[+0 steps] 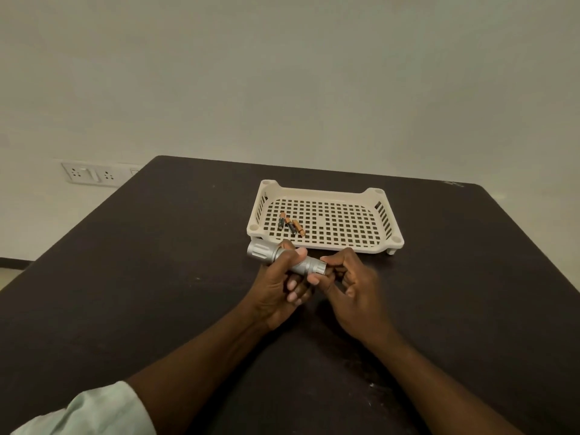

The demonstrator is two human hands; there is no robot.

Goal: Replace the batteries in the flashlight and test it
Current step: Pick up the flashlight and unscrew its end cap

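The person is holding a silver flashlight (284,258) in both hands just above the dark worktop (157,277), right at the near edge of the tray (323,196). The flashlight is lying nearly level, its wide ribbed head pointing toward 10 o'clock and its tail cap toward 4 o'clock.

The left hand (279,288) is reaching in from 7 o'clock with the forearm angled up across the worktop. Its fingers are curling under the barrel, with the fingertips showing beneath it, and the thumb is pressing along the top, so the hand is gripping the middle of the flashlight.

The right hand (353,285) is coming in from 5 o'clock, its back turned toward the camera. Its thumb and forefinger are pinching the tail end of the flashlight, while the other fingers are folding loosely into the palm.

Three batteries (291,226) are lying close together in the tray's left near part, at about 12 o'clock from the flashlight's head. They are copper and black; whether they are touching one another cannot be told.

A pale sleeve (91,412) is covering the left upper arm at the lower left. A wall socket (91,175) is sitting beyond the worktop at 10 o'clock.
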